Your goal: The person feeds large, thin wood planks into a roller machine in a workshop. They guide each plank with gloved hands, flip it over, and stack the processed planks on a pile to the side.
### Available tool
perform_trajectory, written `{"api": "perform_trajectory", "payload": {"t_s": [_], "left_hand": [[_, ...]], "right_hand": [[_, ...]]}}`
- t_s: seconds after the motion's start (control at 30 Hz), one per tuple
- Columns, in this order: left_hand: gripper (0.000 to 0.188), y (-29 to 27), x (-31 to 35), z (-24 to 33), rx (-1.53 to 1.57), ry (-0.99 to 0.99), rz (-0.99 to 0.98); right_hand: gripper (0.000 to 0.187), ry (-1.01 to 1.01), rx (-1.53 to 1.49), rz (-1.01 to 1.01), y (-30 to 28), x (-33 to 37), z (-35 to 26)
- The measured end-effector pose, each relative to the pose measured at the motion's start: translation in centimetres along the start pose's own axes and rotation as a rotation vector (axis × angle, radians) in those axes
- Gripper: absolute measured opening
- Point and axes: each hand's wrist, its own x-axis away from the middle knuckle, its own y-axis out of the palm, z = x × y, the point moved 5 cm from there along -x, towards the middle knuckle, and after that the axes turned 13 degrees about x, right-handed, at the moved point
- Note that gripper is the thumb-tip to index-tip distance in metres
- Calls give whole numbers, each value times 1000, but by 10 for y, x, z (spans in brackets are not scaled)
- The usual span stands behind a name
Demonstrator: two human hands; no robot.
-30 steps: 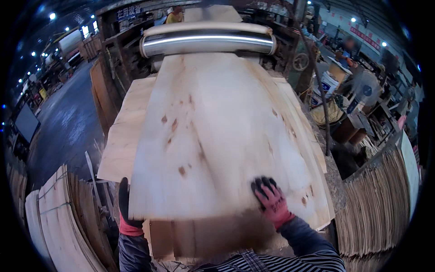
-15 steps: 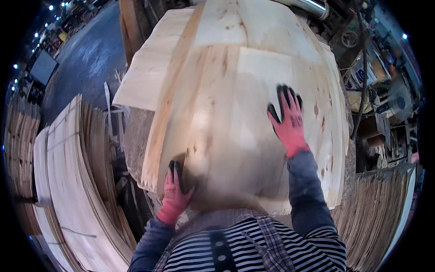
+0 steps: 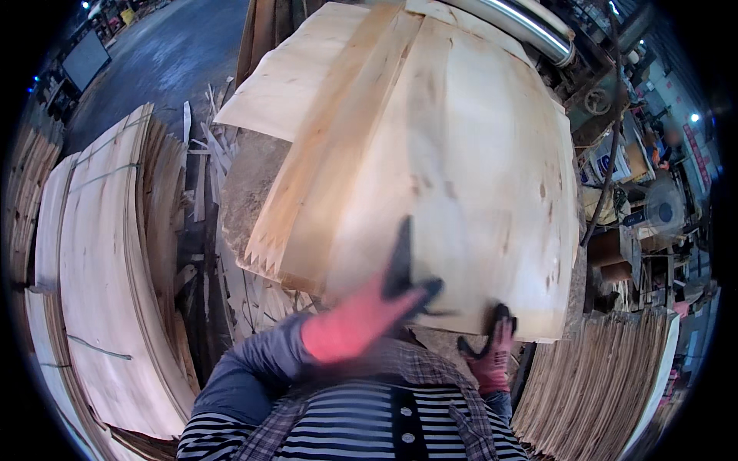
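A stack of pale wood veneer sheets (image 3: pixel 477 192) lies before me, with brown knots in the top sheet. My left hand (image 3: pixel 354 315), in a pink glove with black fingertips, is blurred over the near edge of the stack. Its fingers point away from me and its thumb stretches right, so it looks open. My right hand (image 3: pixel 493 357), gloved alike, is at the near right edge, fingertips on the veneer and thumb apart. Nothing shows in its grasp. Along the stack's left side, darker yellowish strips (image 3: pixel 323 177) end in jagged points.
Bundled veneer stacks stand on edge at the left (image 3: pixel 108 276) and right (image 3: pixel 600 376). A shiny metal roller (image 3: pixel 530 31) lies beyond the sheets at the far right. Wood scraps (image 3: pixel 261 303) litter the near left, and a fan (image 3: pixel 666 206) stands at right.
My left hand has swung right across the near edge. My right hand has drawn back from mid-sheet to the near edge. The top surface looks different, and the view has shifted.
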Motion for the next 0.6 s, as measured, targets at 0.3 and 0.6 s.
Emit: {"api": "perform_trajectory", "payload": {"t_s": [0.3, 0.6], "left_hand": [[72, -31, 72, 33, 43, -71, 123], [47, -95, -26, 40, -7, 212, 426]], "right_hand": [[41, -40, 123, 392, -91, 0, -10], [58, -85, 32, 142, -78, -183, -27]]}}
